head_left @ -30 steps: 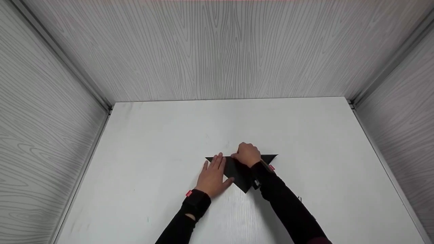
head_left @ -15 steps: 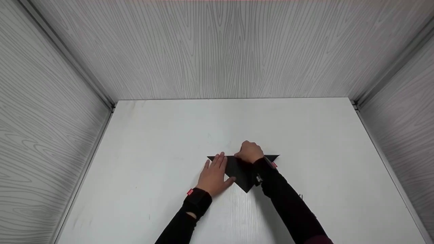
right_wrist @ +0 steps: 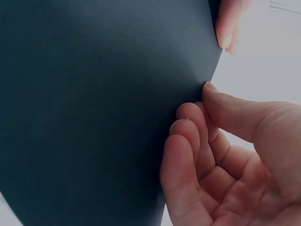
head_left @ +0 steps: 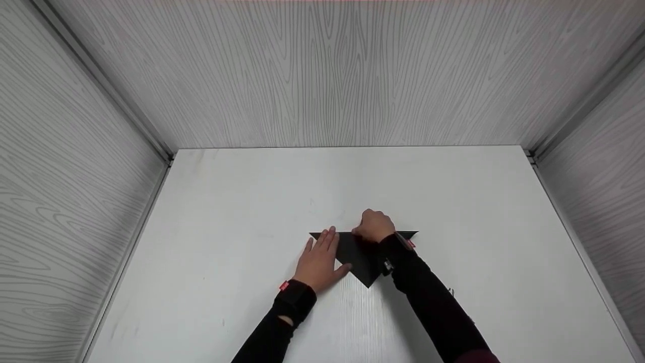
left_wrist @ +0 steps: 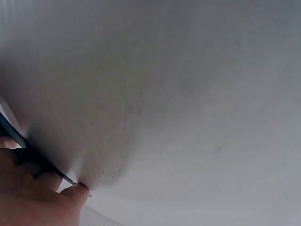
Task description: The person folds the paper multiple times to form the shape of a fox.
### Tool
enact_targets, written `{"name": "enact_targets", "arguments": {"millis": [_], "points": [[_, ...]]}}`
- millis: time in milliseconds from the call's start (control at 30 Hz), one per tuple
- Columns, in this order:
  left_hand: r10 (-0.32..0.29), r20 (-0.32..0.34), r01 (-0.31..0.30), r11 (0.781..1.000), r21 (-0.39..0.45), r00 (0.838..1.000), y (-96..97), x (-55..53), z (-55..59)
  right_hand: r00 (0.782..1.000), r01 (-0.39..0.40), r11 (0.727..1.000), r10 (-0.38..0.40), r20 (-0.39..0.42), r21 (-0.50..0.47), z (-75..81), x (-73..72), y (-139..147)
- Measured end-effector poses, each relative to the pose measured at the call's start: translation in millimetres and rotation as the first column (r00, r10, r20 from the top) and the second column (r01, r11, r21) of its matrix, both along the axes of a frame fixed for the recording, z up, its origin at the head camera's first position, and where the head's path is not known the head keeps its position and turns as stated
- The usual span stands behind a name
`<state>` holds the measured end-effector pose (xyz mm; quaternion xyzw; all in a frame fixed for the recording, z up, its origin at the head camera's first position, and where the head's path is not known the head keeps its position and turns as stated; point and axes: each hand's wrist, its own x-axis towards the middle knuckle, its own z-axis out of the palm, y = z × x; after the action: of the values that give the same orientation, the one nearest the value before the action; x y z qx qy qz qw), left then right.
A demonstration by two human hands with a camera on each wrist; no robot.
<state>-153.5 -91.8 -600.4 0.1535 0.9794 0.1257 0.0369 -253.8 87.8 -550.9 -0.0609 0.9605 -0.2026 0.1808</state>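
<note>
A sheet of black paper [head_left: 357, 259], folded into a triangle, lies on the white table with its long edge at the far side and one corner towards the person. My left hand [head_left: 316, 262] rests flat over its left part, fingers straight and thumb spread along the near edge. At the long edge, right of those fingers, my right hand [head_left: 375, 227] is curled. In the right wrist view its thumb [right_wrist: 230, 109] and bent fingers meet at the paper's edge, pinching there. The right hand and sleeve hide part of the paper's right side.
Pale wood-grain panels stand behind the white table [head_left: 242, 201] and on both sides of it. Dark bands with red tags circle both wrists. A small dark mark or object [head_left: 451, 291] shows beside the right sleeve.
My right hand has slid slightly right along the paper's long edge. The left hand stays pressed on the paper; the whole head view has shifted a little.
</note>
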Motion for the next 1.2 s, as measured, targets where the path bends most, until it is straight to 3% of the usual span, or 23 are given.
{"name": "enact_targets", "arguments": {"millis": [200, 600, 1200], "points": [[0.002, 0.003, -0.002, 1.0, -0.002, 1.0, 1.9, 0.5, -0.9, 0.999, 0.035, 0.999, -0.035, -0.018, 0.016, 2.0, 0.4, 24.1], [0.017, 0.003, -0.017, 1.0, 0.017, 1.0, 3.0, 1.4, 0.9, 0.999, 0.026, 1.0, -0.026, -0.028, -0.001, 3.0, 0.9, 56.3], [0.009, 0.024, -0.01, 1.0, 0.021, 1.0, 1.8, 0.4, 3.8, 0.999, 0.03, 0.999, -0.029, 0.024, -0.019, 6.8, -5.3, 106.6]]}}
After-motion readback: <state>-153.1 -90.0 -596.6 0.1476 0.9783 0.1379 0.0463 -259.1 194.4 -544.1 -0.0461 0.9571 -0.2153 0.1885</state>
